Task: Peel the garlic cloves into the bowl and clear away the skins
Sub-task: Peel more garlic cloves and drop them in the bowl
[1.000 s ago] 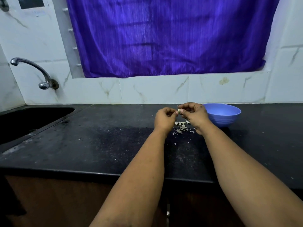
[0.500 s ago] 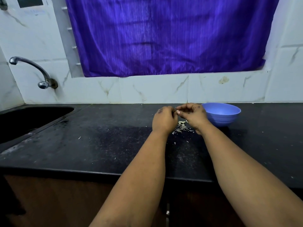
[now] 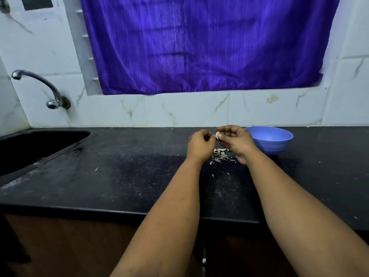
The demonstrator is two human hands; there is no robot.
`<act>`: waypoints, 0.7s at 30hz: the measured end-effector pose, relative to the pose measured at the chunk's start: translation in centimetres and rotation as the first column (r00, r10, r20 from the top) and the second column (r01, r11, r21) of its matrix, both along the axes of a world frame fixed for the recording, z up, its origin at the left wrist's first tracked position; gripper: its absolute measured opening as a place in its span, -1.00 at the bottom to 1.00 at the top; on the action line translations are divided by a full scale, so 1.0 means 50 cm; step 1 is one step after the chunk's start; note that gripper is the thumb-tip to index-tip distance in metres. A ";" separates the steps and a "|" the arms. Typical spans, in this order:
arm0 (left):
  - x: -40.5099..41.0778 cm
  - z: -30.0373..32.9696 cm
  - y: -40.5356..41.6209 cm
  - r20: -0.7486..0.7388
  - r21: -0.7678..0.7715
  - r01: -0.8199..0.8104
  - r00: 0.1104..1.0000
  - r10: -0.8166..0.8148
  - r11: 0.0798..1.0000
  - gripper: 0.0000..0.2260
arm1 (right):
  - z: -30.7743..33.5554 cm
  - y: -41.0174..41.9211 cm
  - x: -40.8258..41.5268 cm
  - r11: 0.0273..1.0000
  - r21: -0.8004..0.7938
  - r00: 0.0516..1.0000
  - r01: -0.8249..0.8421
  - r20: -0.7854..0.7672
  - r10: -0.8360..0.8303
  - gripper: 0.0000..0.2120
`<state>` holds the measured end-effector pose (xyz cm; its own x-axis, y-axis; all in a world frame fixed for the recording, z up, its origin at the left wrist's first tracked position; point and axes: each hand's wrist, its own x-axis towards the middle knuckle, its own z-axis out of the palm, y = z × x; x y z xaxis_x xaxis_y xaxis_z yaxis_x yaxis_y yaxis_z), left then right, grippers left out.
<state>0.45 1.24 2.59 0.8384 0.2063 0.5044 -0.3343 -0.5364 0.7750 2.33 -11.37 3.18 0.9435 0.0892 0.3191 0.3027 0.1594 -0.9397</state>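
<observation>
Over the counter (image 3: 123,176) near its back edge, your right hand (image 3: 236,140) pinches a clove (image 3: 218,134), small, light and likely slippery, while your left hand (image 3: 200,144), fingers curled, picks its papery skin at the tip.

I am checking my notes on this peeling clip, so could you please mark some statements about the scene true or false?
1. The right hand pinches a garlic clove. True.
2. The blue bowl stands left of both hands. False: it stands to their right.
3. Skins lie on the countertop below the hands. True.
4. The skins are piled in the sink. False: none show there.
</observation>
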 end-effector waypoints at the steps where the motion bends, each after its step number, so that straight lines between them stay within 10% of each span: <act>1: 0.002 0.000 -0.003 -0.020 -0.086 0.036 0.999 -0.038 0.996 -0.91 | 0.001 -0.001 0.001 1.000 0.018 1.000 -0.001 -0.003 0.002 -0.85; 8: 0.007 -0.005 0.001 -0.016 -0.326 0.117 0.992 -0.129 0.938 -0.90 | 0.000 -0.002 0.005 1.000 -0.002 1.000 -0.014 -0.008 0.013 -0.86; 21: 0.014 -0.007 0.001 0.022 -0.253 0.090 0.996 -0.088 0.963 -0.93 | 0.005 -0.003 -0.007 0.999 -0.001 0.999 -0.040 0.003 0.040 -0.81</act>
